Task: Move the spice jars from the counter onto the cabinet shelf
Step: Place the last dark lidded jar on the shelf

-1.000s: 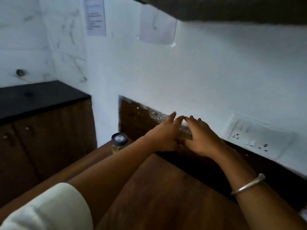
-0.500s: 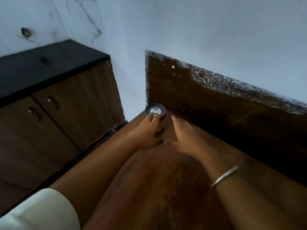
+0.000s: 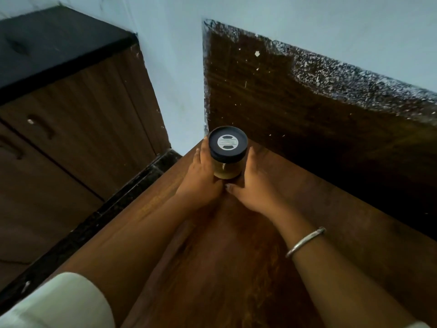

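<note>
Head view shows a spice jar (image 3: pixel 228 162) with a dark lid standing upright on the brown wooden counter (image 3: pixel 248 256), in the corner by the backsplash. Left hand (image 3: pixel 201 183) and right hand (image 3: pixel 254 185) press against its opposite sides, clasping it between them, thumbs nearly meeting below. A bangle (image 3: pixel 305 241) circles the right wrist.

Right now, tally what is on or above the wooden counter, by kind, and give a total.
Spice jar, dark lid, yellowish contents: 1
Hands on the jar, left hand and right hand: 2
Metal bangle on the right wrist: 1
Total: 4
</note>
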### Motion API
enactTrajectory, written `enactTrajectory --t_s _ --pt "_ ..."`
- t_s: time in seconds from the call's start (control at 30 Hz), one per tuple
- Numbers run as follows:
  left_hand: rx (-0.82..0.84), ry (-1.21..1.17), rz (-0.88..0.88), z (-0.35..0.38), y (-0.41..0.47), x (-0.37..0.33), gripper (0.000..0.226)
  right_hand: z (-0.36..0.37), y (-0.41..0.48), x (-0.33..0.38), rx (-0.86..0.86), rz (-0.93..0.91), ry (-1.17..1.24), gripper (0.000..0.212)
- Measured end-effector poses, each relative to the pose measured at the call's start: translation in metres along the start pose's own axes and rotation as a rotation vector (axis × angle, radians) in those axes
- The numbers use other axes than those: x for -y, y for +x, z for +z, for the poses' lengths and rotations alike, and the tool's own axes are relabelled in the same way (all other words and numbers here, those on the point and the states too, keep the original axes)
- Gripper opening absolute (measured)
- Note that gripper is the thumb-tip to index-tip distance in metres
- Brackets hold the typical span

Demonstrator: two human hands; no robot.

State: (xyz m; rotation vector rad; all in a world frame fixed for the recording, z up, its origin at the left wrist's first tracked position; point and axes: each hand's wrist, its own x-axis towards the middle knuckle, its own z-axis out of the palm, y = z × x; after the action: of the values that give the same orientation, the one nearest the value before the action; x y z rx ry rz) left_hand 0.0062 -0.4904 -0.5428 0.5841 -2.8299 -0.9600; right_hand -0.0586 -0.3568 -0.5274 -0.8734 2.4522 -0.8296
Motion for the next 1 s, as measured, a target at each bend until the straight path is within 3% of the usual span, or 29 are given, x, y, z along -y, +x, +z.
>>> enactTrajectory --t_s 0.17,0.33,0.5,0.67,0.8,1.0 --pt "0.002 -0.02 0.127 0.002 0.001 0.005 0.089 0.011 0.009 0.002 -0.02 0.011 0.093 0.103" --pt "-0.077 -0.155 0.069 0.004 -0.004 -0.005 0.102 0.005 -0.001 0.005 -0.07 -0.02 0.103 0.101" --pt "-0.143 -0.188 0.063 0.002 -0.017 -0.027 0.1 -0.008 -0.025 0.007 -0.141 -0.041 0.095 0.1" --pt "-0.174 -0.272 0.15 -0.008 -0.043 -0.072 0.099 -0.032 -0.061 0.008 -0.297 -0.037 0.083 0.094" --pt "-0.252 -0.29 0.246 -0.016 -0.073 -0.118 0.108 -0.06 -0.104 0.008 -0.396 -0.049 0.175 0.086" --pt "-0.278 -0.375 0.359 -0.022 -0.127 -0.195 0.101 -0.106 -0.186 0.007 -0.634 -0.129 0.28 0.084"
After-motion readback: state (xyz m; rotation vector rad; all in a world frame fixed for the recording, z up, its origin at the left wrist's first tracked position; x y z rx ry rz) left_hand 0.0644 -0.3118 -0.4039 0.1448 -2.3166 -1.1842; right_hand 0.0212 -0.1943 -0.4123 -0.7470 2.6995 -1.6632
